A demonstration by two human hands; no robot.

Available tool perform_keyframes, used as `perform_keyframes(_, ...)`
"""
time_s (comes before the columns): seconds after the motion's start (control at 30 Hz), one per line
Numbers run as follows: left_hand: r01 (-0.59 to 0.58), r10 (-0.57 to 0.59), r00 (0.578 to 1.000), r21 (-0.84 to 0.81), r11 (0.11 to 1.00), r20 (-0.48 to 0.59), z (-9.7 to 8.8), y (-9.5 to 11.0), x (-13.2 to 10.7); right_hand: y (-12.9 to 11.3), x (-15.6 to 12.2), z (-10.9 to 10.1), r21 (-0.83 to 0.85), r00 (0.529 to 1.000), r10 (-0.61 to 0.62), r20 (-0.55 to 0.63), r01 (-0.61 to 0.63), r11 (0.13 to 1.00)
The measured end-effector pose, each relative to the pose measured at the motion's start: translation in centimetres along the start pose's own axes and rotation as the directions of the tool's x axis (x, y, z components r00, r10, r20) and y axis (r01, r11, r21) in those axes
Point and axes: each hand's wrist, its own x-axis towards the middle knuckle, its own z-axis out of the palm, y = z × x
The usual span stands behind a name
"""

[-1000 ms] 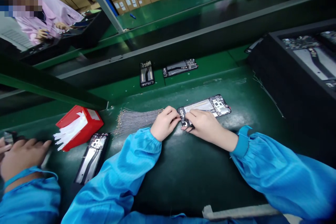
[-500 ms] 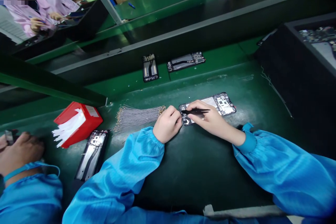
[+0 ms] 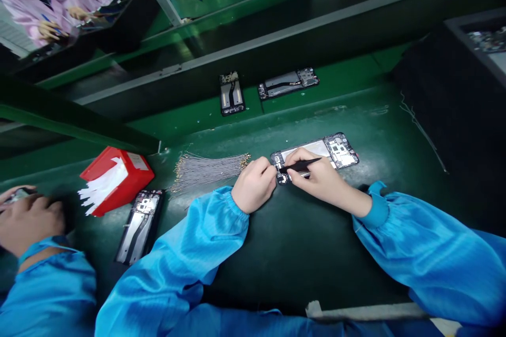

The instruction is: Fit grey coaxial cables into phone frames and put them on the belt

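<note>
An open phone frame (image 3: 336, 148) with bare circuit boards lies flat on the dark green bench. My right hand (image 3: 318, 178) is closed round black tweezers (image 3: 301, 164), their tip pointing left at the frame's near-left end. My left hand (image 3: 255, 185) is curled with its fingertips pressed on that same left end of the frame. Just left of it lies a fan of thin grey cables (image 3: 207, 167) with gold tips.
A red box (image 3: 115, 178) of white strips and another phone frame (image 3: 139, 225) lie at the left. Two more frames (image 3: 232, 93) (image 3: 288, 82) sit on the far green belt. A co-worker's hand (image 3: 27, 216) rests at the far left; a black tray stack (image 3: 454, 89) stands right.
My right hand has lifted the tweezers from flat under the palm to a pen-like grip, tip at the frame's left end. The view has tilted down slightly. The co-worker's hand shifted.
</note>
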Motion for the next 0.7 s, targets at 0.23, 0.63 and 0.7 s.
perform_keyframes(0.23, -0.027, 0.028, 1.000, 0.032, 0.999, -0.007, -0.05, 0.03, -0.10, 0.24, 0.10, -0.08, 0.017, 0.998, 0.050, -0.035, -0.050, 0.999)
perform_keyframes(0.63, -0.039, 0.039, 0.999, 0.031, 0.999, 0.010, -0.08, -0.01, -0.10, 0.39, -0.07, -0.01, 0.001, 0.999, 0.039, -0.006, -0.039, 0.999)
perform_keyframes(0.7, -0.039, 0.039, 0.999, 0.029, 0.999, 0.012, -0.10, 0.02, -0.08, 0.43, -0.11, 0.04, 0.001, 1.000, 0.031, 0.001, -0.031, 1.000)
